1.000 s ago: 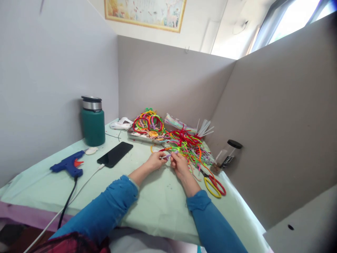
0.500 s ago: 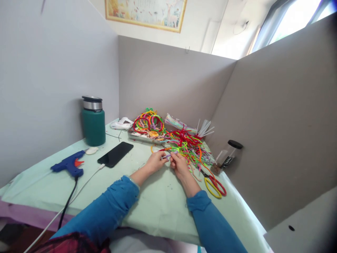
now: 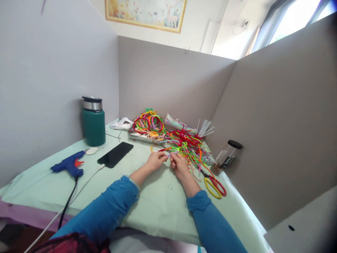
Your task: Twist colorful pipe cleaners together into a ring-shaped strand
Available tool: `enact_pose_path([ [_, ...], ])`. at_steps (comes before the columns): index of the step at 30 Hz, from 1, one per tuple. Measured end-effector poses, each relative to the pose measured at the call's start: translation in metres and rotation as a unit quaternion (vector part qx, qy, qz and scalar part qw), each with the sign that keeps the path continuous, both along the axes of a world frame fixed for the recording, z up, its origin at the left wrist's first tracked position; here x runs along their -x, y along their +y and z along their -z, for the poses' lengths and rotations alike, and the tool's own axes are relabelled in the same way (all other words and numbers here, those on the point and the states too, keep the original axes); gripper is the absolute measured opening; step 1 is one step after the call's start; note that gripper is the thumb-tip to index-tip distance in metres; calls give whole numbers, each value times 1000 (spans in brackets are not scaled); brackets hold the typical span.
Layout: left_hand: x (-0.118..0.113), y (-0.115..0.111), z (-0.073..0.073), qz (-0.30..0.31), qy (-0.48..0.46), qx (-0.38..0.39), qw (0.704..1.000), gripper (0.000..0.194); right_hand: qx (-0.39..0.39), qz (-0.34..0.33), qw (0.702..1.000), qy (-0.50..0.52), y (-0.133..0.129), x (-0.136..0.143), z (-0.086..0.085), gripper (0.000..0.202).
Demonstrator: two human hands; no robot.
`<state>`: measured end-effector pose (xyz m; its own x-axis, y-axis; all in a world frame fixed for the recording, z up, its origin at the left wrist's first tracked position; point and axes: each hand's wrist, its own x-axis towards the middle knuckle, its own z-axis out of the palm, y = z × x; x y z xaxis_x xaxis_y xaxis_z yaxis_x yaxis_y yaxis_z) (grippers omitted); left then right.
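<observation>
A short purple strand [image 3: 172, 153] is held between the two hands, just in front of the near edge of a colourful heap. Its left end is pinched by the closed fingertips of the left hand [image 3: 155, 161], and it is gripped farther along by the thumb and fingers of the right hand [image 3: 180, 165]; the fingertips are set close together, with only a narrow gap left between the hands. How the strand is bent within the fingers cannot be told.

Beyond the right hand, a tangle of fuzzy strands [image 3: 193, 141] in red, green, orange and other colours is spread. Beyond the left hand, a shallow metal tray [image 3: 147, 139] is filled with small pieces, and coloured rings [image 3: 150, 123] are piled on it. To the right of the right hand, scissors [image 3: 216, 187] with one yellow and one red handle are laid near the heap, and a black-lidded clear jar [image 3: 229, 156] is seen farther right. To the left of the left hand, a black phone [image 3: 116, 154] is laid flat with a white cable [image 3: 88, 182] plugged in; a blue glue gun [image 3: 68, 164] and a green bottle [image 3: 94, 127] are placed farther left.
</observation>
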<state>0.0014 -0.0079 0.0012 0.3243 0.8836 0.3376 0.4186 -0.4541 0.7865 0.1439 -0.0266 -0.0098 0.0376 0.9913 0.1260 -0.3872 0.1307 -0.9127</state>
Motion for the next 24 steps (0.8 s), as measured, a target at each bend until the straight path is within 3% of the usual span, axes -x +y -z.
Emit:
enact_pose_path([
  [10, 0, -9, -11, 40, -105, 177, 978, 35, 2, -1, 1000, -4, -1, 0, -1, 33],
  [18, 2, -5, -9, 81, -217, 298, 926, 31, -10, -10, 1000, -8, -3, 1, -1, 34],
  [21, 1, -4, -7, 81, -226, 308, 920, 32, -13, -5, 1000, -10, -2, 2, -1, 34],
  [24, 0, -2, -4, 70, -196, 269, 941, 35, -11, 9, 1000, -3, -1, 1, 0, 34],
])
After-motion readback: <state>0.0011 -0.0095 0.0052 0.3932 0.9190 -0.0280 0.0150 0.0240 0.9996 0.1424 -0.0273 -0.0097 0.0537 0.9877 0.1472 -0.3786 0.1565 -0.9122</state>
